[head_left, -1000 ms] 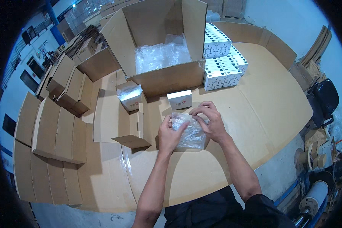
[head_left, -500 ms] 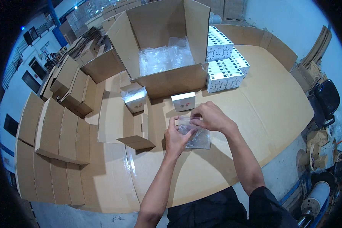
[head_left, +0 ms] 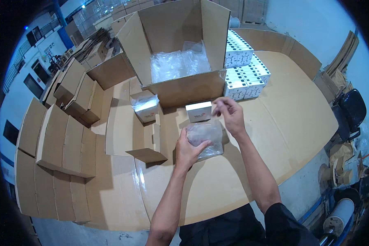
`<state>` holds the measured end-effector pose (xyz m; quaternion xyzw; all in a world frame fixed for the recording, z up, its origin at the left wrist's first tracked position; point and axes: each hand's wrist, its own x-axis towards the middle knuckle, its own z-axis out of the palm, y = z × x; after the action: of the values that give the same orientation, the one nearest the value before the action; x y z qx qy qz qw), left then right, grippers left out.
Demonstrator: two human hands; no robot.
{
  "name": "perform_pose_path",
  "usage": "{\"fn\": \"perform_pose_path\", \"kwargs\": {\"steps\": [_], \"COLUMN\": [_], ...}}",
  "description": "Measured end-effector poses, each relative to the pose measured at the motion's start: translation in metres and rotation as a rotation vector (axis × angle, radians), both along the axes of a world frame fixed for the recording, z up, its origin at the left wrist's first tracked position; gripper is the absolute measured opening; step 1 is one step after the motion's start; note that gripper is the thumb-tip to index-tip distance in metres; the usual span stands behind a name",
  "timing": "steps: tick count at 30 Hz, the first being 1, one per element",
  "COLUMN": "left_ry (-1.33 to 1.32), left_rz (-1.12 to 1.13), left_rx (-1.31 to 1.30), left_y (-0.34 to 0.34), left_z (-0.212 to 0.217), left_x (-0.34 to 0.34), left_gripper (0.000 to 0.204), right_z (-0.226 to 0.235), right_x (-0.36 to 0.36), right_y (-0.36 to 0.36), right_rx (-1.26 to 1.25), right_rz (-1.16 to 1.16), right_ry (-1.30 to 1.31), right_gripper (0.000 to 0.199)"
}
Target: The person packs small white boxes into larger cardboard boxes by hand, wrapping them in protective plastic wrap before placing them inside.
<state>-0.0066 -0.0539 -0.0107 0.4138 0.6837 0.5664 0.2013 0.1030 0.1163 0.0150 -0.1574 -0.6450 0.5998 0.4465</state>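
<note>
A clear plastic bag [head_left: 206,133] is gripped at its left side by my left hand [head_left: 189,149], with the thumb across its front and the fingers behind. My right hand [head_left: 233,117] is off the bag, raised beside the right end of a small white box [head_left: 198,112]. Its fingers are loosely bent and slightly blurred, with nothing visible in them. To the left, an open cardboard carton [head_left: 146,141] contains another white box [head_left: 146,112] with clear plastic over its top.
Behind my hands stands a large open cardboard box [head_left: 188,89] holding many clear bags [head_left: 178,63]. Stacked white patterned boxes [head_left: 244,78] are to its right. Brown cartons [head_left: 61,143] line the left side. Cardboard covers the table [head_left: 291,115]. A black chair [head_left: 350,112] stands at right.
My right hand has let go of the bag and moved up and right toward the small white box. The left hand still holds the bag, which now shows more of its face.
</note>
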Motion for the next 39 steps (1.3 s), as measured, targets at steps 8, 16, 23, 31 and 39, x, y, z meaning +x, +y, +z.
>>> {"fn": "perform_pose_path", "kwargs": {"steps": [8, 16, 23, 31, 39], "left_ry": [-0.078, -0.161, -0.169, -0.151, -0.176], "left_rz": [-0.018, -0.032, -0.042, -0.076, -0.089], "left_rx": [0.023, 0.002, 0.016, -0.007, -0.046], "left_y": [0.002, 0.0, 0.0, -0.002, -0.001], "left_z": [-0.007, 0.001, -0.005, 0.001, -0.006], "left_x": [-0.009, -0.003, -0.006, -0.006, -0.01], "left_gripper": [0.068, 0.057, 0.053, 0.052, 0.053], "right_z": [-0.024, -0.033, -0.031, -0.026, -0.037], "right_x": [-0.009, -0.014, -0.001, -0.002, -0.001], "right_y": [0.01, 0.012, 0.013, 0.004, 0.006], "right_rx": [0.075, 0.006, -0.043, -0.247, -0.531], "right_rz": [0.031, 0.083, 0.011, -0.075, 0.099], "right_ry": [-0.109, -0.089, -0.069, 0.109, 0.306], "right_gripper": [0.04, 0.039, 0.04, 0.037, 0.024]}}
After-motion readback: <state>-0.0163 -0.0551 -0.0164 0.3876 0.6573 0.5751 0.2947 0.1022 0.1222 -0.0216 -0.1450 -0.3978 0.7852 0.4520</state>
